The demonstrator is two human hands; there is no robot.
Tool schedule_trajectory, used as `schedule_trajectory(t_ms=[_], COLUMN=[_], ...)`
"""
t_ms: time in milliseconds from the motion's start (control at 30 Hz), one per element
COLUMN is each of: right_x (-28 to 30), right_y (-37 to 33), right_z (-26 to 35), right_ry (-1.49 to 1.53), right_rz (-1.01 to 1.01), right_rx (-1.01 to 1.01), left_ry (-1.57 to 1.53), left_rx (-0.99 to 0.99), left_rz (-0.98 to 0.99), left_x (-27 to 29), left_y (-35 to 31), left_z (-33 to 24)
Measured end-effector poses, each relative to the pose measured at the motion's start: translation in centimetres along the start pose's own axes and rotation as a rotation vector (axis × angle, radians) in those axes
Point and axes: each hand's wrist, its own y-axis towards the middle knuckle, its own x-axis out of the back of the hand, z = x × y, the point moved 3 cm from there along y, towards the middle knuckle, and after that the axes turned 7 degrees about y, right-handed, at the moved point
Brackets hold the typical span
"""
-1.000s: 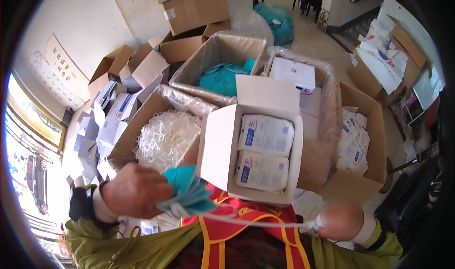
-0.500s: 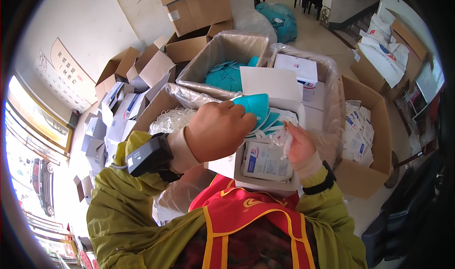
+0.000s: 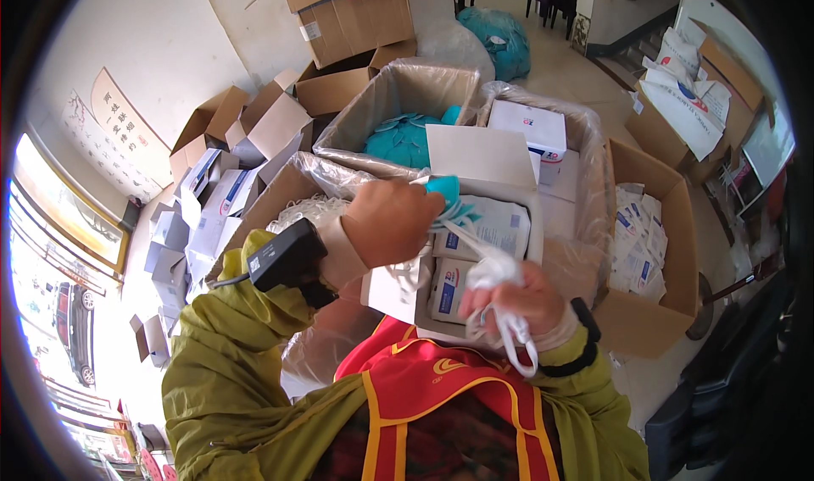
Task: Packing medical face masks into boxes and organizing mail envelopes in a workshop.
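My left hand (image 3: 390, 222) is closed round a small stack of teal face masks (image 3: 443, 194), held over an open white box (image 3: 482, 152). White elastic straps (image 3: 500, 282) stretch from the masks to my right hand (image 3: 530, 305), whose fingers are closed on a bunch of them. Some strap loops hang below that hand. Inside the white box lie white and blue packets (image 3: 496, 227), partly hidden by my hands. Beyond my left hand, a plastic-lined carton (image 3: 326, 133) holds more teal masks (image 3: 398, 142).
Left of the white box, a lined carton (image 3: 254, 205) holds loose white straps (image 3: 309, 211). At right, a brown carton (image 3: 653, 324) contains packets (image 3: 640, 235). Behind, a lined carton (image 3: 585, 125) holds closed white boxes (image 3: 530, 121). Several empty boxes (image 3: 225, 189) are piled at left.
My right hand has pulled back toward me, drawing the white straps out from the masks. My left hand has shifted slightly left and down, still gripping the masks.
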Motion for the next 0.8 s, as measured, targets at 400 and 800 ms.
schedule_trajectory(t_ms=[400, 800], right_x=[-2.2, -4.4], right_y=[-2.3, -10.5], right_z=[2.4, 5.8], right_ry=[-1.982, -1.383], right_rz=[0.185, 0.34], right_rx=[0.53, -0.102], left_ry=[-0.395, -0.602], left_rx=[-0.319, -0.651], left_rz=[0.245, 0.189], left_x=[2.5, 9.1], left_y=[-4.8, -10.8], left_z=[-4.2, -3.3])
